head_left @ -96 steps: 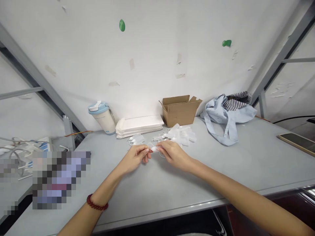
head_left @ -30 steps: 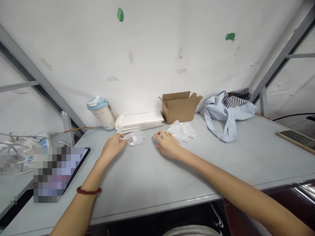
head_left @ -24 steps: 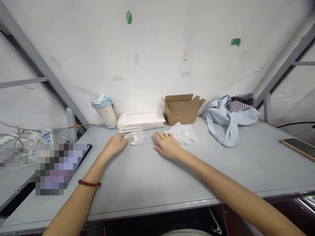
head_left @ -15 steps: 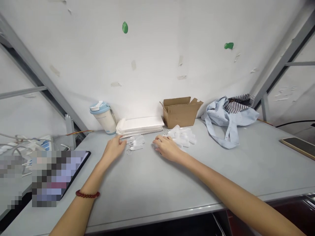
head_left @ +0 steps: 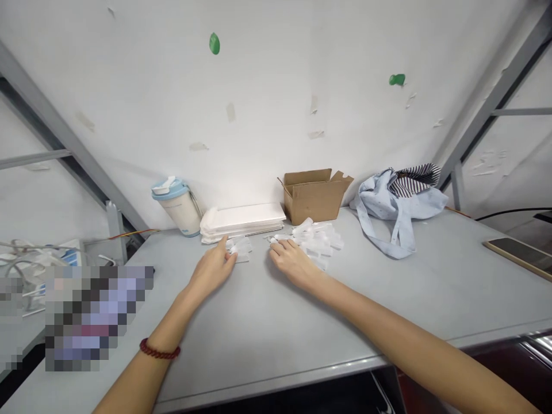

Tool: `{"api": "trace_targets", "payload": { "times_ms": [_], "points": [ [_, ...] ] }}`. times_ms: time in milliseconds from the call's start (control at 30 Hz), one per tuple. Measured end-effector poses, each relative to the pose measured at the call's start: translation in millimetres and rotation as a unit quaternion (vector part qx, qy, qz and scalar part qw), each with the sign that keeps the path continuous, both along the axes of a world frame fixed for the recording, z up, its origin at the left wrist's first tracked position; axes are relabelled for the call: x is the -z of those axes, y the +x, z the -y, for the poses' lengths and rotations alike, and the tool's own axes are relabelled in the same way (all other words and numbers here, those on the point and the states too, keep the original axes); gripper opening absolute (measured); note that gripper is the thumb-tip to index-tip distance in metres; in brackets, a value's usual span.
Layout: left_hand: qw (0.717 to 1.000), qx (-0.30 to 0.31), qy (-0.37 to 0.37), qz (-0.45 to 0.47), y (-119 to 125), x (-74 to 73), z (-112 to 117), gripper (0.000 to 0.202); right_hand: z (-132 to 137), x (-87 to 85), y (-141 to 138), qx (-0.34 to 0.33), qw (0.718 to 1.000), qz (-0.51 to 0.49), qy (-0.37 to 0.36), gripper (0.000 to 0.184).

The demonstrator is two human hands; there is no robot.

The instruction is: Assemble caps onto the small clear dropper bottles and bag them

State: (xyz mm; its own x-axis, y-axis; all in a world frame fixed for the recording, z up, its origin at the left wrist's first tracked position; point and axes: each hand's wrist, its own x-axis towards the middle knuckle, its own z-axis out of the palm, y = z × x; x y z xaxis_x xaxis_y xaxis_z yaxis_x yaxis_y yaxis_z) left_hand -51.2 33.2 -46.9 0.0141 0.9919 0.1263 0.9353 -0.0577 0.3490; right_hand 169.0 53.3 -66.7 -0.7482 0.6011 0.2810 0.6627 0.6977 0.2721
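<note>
My left hand (head_left: 211, 269) lies on the grey table (head_left: 267, 322) with its fingertips at a small cluster of clear plastic pieces (head_left: 240, 247); the fingers are stretched and hold nothing I can see. My right hand (head_left: 291, 262) rests palm down, fingers extended toward a larger pile of clear plastic pieces (head_left: 317, 237) and some small parts just before its fingertips. A red bead bracelet (head_left: 158, 351) is on my left wrist.
Along the wall stand a blue-lidded cup (head_left: 176, 206), a stack of white sheets (head_left: 244, 219), an open cardboard box (head_left: 314, 194) and a light blue cloth bag (head_left: 399, 202). A phone (head_left: 517, 249) lies far right. Cables (head_left: 21, 261) sit at the left.
Earlier both hands held a small white piece together at mid-table. They have since parted and reached back, the left to the small cluster, the right to the larger pile.
</note>
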Motion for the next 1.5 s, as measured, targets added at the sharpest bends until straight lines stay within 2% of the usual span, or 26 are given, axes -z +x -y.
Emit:
{"api": "trace_targets", "payload": {
  "times_ms": [100, 167, 333, 433, 533, 800, 933, 1133, 1300, 1400, 1500],
  "points": [
    [1.0, 0.02, -0.005, -0.016, 0.5, -3.0, 1.9, 0.06, -2.4, 2.4, 1.7, 0.023, 0.999, -0.048, 0.005, 0.027],
    [1.0, 0.019, -0.004, -0.022, 0.3, -4.2, 2.5, 0.059, -4.5, 5.8, 2.9, 0.042, 0.996, -0.071, -0.017, 0.025],
    [1.0, 0.019, -0.004, -0.024, 1.4, -5.8, 4.3, 0.059, -6.1, 12.9, 3.8, 0.058, 0.995, -0.064, -0.049, 0.025],
    [0.999, 0.031, -0.006, -0.018, 3.2, -7.9, 7.0, 0.059, -4.7, 11.2, 3.6, 0.049, 0.994, -0.068, -0.064, 0.027],
    [0.999, 0.038, -0.002, -0.014, 5.5, -10.5, 10.0, 0.058, -3.1, 5.1, 4.6, 0.045, 0.988, -0.122, -0.084, 0.028],
    [0.995, 0.087, 0.032, 0.026, 12.5, -13.6, 14.8, 0.051, 1.5, -10.0, 14.3, 0.002, 0.938, -0.33, -0.108, 0.023],
    [0.993, 0.101, 0.038, 0.043, 14.4, -13.0, 16.4, 0.049, -0.2, -13.8, 18.4, 0.013, 0.924, -0.362, -0.121, 0.023],
    [0.986, 0.123, 0.047, 0.101, 23.3, -14.0, 23.7, 0.054, 1.2, -26.2, 24.9, -0.031, 0.902, -0.409, -0.135, 0.025],
    [0.976, 0.147, 0.018, 0.161, 33.2, -16.0, 28.8, 0.049, 13.8, -39.4, 26.4, -0.026, 0.858, -0.464, -0.218, 0.025],
    [0.968, 0.153, 0.006, 0.197, 34.5, -16.6, 28.3, 0.042, 19.0, -41.7, 25.8, -0.034, 0.822, -0.497, -0.276, 0.024],
    [0.963, 0.168, 0.006, 0.209, 34.2, -18.1, 28.6, 0.034, 20.4, -40.8, 25.4, -0.043, 0.803, -0.512, -0.302, 0.023]
  ]
}}
